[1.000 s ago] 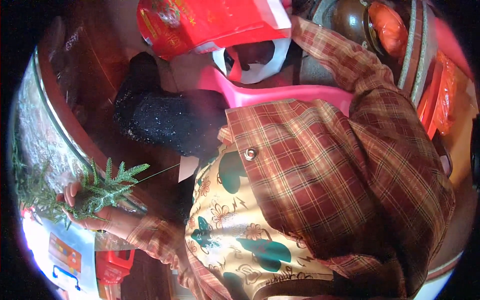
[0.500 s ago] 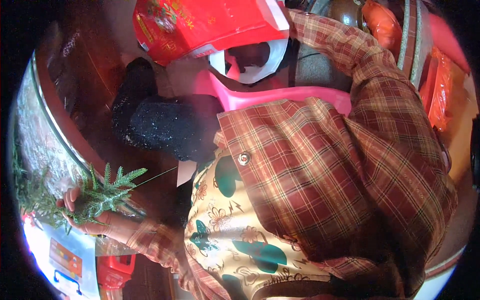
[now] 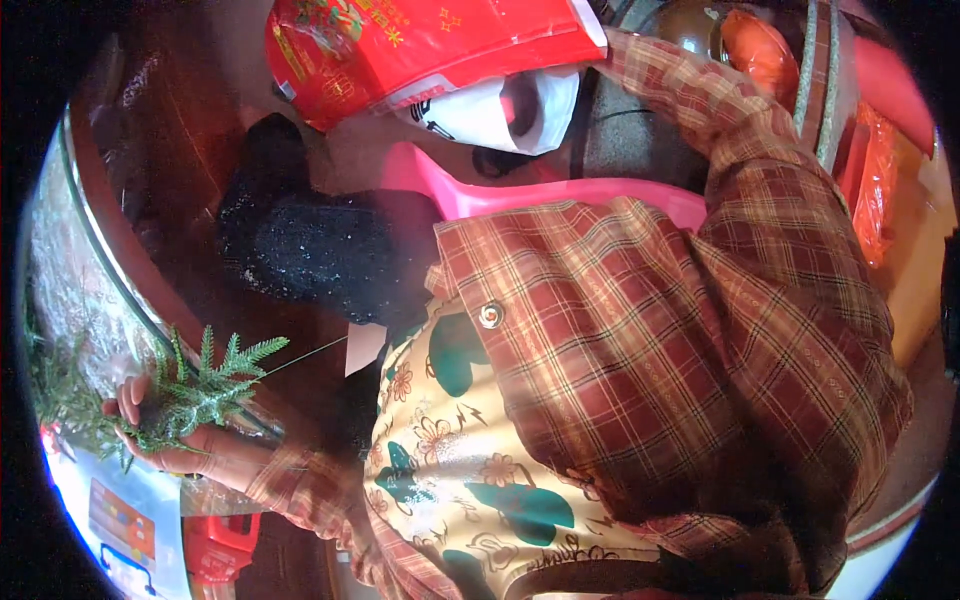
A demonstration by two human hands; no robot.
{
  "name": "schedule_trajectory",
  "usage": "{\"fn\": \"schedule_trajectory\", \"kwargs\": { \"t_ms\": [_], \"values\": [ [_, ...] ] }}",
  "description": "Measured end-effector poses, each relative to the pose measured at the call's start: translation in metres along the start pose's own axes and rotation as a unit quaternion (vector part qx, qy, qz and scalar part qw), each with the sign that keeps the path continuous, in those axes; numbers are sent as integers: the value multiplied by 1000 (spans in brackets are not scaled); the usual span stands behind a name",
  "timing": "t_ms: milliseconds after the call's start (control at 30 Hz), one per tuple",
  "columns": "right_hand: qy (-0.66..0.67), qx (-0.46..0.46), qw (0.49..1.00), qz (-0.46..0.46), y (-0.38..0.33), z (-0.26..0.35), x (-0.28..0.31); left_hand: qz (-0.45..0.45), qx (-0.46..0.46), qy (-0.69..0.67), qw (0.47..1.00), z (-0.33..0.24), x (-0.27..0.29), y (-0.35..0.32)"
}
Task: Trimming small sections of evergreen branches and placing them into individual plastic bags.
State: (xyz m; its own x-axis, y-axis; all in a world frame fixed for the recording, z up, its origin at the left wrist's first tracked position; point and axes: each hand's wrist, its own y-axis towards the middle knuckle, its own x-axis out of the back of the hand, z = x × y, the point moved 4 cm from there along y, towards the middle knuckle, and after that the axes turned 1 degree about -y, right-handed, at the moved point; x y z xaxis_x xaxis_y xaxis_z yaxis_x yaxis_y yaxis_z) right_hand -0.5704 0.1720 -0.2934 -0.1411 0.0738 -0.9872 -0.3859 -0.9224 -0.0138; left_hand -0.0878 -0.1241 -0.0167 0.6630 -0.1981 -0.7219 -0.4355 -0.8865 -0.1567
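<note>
My left hand [image 3: 160,432], at the lower left, has its fingers curled round green sprigs [image 3: 205,395] that look like artificial pine. Feathery tips stick out past the fingers, and a thin stem runs toward my shirt. More greenery [image 3: 75,385] spreads beyond the fingertips. At the top, my right arm reaches in its plaid sleeve [image 3: 680,85] to a large red printed bag [image 3: 450,50]; the hand itself is hidden there. A white bag or lining [image 3: 480,115] with dark print and an open mouth hangs below the red one.
A pink plastic rim [image 3: 570,190] curves beside my dark trouser leg [image 3: 330,250]. To the left stands a round table edge [image 3: 110,250] with a clear shiny cover. Orange-red wrapped packages [image 3: 875,190] lie at the right. A red plastic container [image 3: 218,548] is at the lower left.
The red bag has shifted slightly to the right, and the white piece has tilted, showing more of its printed side and less of its opening. My left hand has barely moved.
</note>
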Motion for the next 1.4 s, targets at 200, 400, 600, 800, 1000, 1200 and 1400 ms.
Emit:
{"fn": "schedule_trajectory", "kwargs": {
  "t_ms": [200, 400, 600, 800, 1000, 1200, 1400],
  "values": [
    [-14, 49, 999, 12, -47, 30, -40, 9, 21, -7, 1000, 1, -11, 0],
    [-26, 89, 995, 32, -18, -5, -46, 40, -2, -19, 999, 1, 0, -1],
    [-33, 129, 990, 44, -9, -30, -59, 11, 5, -13, 1000, -1, 0, 5],
    [-42, 160, 985, 52, -16, -60, -86, -4, -23, 23, 999, -3, 6, 4],
    [-52, 202, 976, 63, -11, -84, -100, 17, -4, 7, 1000, -10, 15, 5],
    [-133, 78, 988, 6, 11, -27, -59, 25, -12, 35, 999, -8, 16, 3],
    [-209, -45, 975, -60, -3, 17, -39, 3, -28, 64, 998, -12, 18, 4]
  ]
}}
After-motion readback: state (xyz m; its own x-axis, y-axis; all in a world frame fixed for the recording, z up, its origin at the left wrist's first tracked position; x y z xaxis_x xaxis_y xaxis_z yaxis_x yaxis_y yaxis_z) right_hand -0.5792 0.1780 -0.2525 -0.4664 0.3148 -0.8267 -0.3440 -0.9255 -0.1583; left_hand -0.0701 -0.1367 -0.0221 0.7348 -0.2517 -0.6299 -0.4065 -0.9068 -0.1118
